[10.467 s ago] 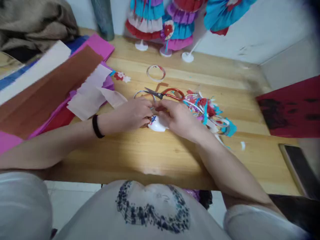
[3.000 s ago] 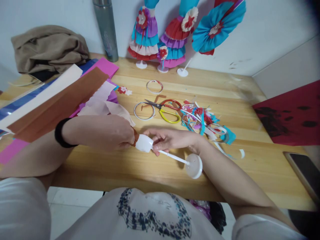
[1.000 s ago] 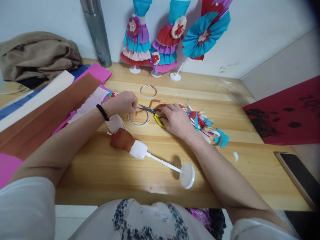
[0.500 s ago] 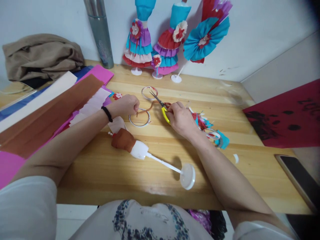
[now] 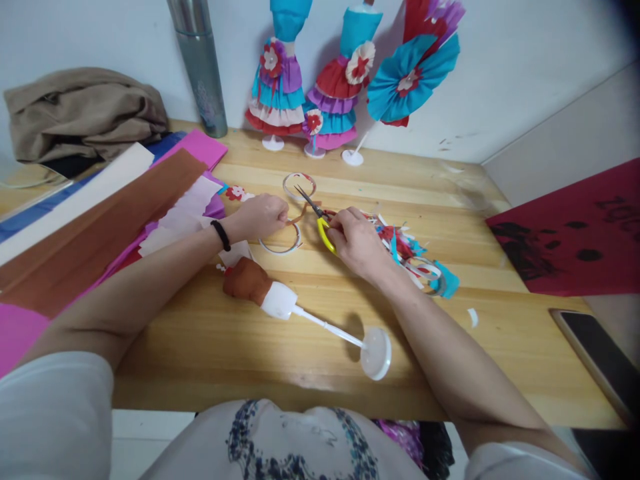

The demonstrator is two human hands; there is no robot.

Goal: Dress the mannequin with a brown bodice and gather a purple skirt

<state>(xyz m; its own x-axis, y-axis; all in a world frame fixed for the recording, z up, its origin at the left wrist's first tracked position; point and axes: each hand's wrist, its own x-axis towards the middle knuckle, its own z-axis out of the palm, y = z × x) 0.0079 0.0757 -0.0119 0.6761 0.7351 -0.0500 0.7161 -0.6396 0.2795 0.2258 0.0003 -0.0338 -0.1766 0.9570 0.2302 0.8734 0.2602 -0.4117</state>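
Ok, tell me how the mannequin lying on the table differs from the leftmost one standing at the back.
The front mannequin lies down, while the leftmost back mannequin stands on its base.
The front mannequin wears a brown top, its white hips bare; the back mannequin has a blue top and tiered multicoloured skirt.
Both have a round white base.

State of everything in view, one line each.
Scissors, held in right hand, blade gap unclear
Left hand, curled; grip unclear
Dress form, lying down, upper part brown-wrapped
Dressed figures, standing
Bottle, upright
Phone, flat, screen dark
Taupe cloth, crumpled
Paper scraps, heaped
White rings, lying flat
Brown paper, lying flat
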